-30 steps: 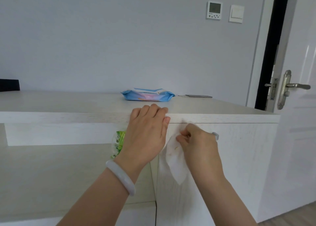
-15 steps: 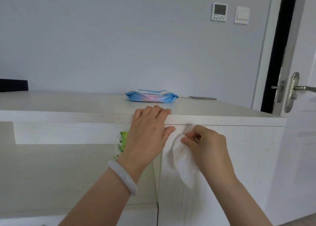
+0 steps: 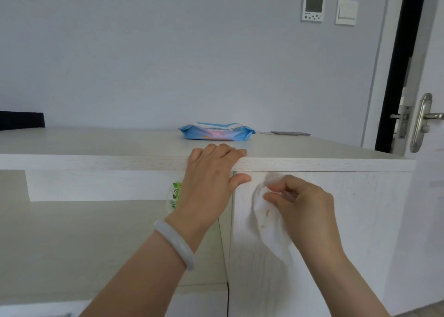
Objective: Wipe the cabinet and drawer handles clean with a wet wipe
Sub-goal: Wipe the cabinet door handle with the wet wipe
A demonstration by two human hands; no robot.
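Head view. Left hand (image 3: 211, 182) resting on the front edge of the white cabinet top (image 3: 96, 146), fingers hooked loosely over the lip, thumb stretched out against the upper left corner of the cabinet door (image 3: 336, 232); gripping nothing. Pale bangle (image 3: 175, 244) sitting on the left wrist.

Right hand (image 3: 305, 208) pinching a white wet wipe (image 3: 266, 223), fingers curled round its bunched upper part and pressing it against the door just below the top edge. Free end of wipe hanging down the door face, showing faint yellowish marks. Door handle hidden behind hand and wipe; cannot tell where it is.

Blue wet wipe pack (image 3: 216, 131) lying flat on the cabinet top, behind the left hand and well apart from it; contents not showing. Thin dark flat object (image 3: 290, 133) lying just to its right. Green-and-white packet (image 3: 175, 194) peeking out of the open shelf recess (image 3: 96, 232), partly covered by the left hand.

Thermostat panel (image 3: 313, 8) and light switch (image 3: 346, 12) hanging on the wall. Door with metal lever handle (image 3: 425, 119) standing at far right.
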